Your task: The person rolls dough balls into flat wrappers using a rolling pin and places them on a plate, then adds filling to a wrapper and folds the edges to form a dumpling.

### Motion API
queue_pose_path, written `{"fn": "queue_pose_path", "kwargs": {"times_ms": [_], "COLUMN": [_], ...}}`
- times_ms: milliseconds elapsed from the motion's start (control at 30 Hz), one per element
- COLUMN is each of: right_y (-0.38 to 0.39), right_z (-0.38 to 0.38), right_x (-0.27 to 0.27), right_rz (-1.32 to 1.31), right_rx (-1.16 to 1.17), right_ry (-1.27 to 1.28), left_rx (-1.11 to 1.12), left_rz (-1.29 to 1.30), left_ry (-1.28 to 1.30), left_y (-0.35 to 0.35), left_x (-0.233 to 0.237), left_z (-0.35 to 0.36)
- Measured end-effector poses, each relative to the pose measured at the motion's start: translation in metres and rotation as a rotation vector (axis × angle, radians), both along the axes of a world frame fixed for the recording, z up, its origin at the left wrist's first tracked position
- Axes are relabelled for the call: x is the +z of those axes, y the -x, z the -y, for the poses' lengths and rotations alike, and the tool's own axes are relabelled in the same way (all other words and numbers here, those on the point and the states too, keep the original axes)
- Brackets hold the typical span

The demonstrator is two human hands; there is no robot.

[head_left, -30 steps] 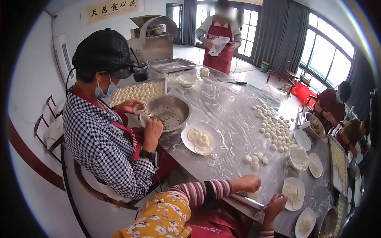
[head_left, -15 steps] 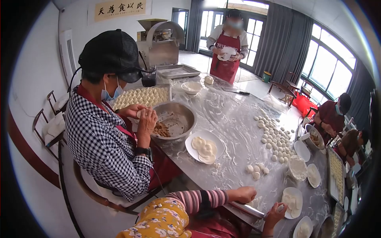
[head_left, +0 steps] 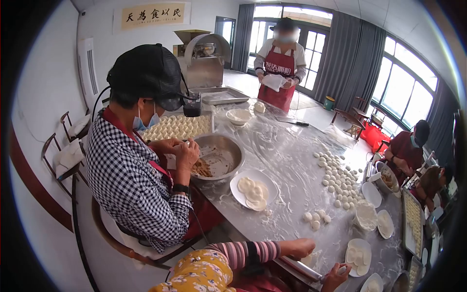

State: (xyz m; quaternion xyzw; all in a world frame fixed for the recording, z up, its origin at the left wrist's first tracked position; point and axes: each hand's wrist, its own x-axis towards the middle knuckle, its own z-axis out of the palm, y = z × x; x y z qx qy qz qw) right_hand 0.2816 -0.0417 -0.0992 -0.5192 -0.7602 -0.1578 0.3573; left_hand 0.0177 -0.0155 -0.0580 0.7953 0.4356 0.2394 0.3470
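Observation:
Below centre, my left hand (head_left: pixel 302 247) is closed low over the floured table, at the end of a striped sleeve. What its fingers hold, if anything, is hidden. To its right, my right hand (head_left: pixel 335 276) is wrapped round the end of a smooth rolling pin (head_left: pixel 302 268) near the table's front edge. A white plate (head_left: pixel 366 270) with flat dough rounds lies beside my right hand. Several small dough pieces (head_left: pixel 316 220) sit beyond my left hand.
At the left, a co-worker in a checked shirt (head_left: pixel 136 185) pinches dough above a steel bowl (head_left: pixel 236 146). Another plate of wrappers (head_left: pixel 272 185) stands nearby. Many dough pieces (head_left: pixel 338 177) dot the metal table (head_left: pixel 287 160). Another person (head_left: pixel 279 68) stands at the far end; others work rightward.
The view has shifted slightly, so most things sit a little lower. My hands stay close to the same spots. The far person's hands and white item are lower.

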Motion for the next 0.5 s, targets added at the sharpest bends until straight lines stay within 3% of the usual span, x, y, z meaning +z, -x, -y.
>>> {"fn": "queue_pose_path", "kwargs": {"times_ms": [100,200,433,500], "right_y": [0.023,0.057,0.025,0.001], "right_z": [-0.033,-0.033,-0.003,0.012], "right_x": [0.002,0.051,0.028,0.02], "right_rz": [-0.734,-0.833,-0.927,0.1], "right_rx": [0.094,0.201,0.156,0.066], "right_ry": [0.145,0.234,0.278,-0.113], "left_rx": [0.004,0.098,-0.043,-0.038], "left_rz": [-0.027,-0.11,-0.094,-0.067], "left_ry": [-0.028,-0.121,-0.005,0.007], "left_y": [-0.001,-0.011,-0.004,-0.001], "left_x": [0.02,0.012,0.013,0.011], "left_z": [0.013,0.002,0.0,0.001]}}
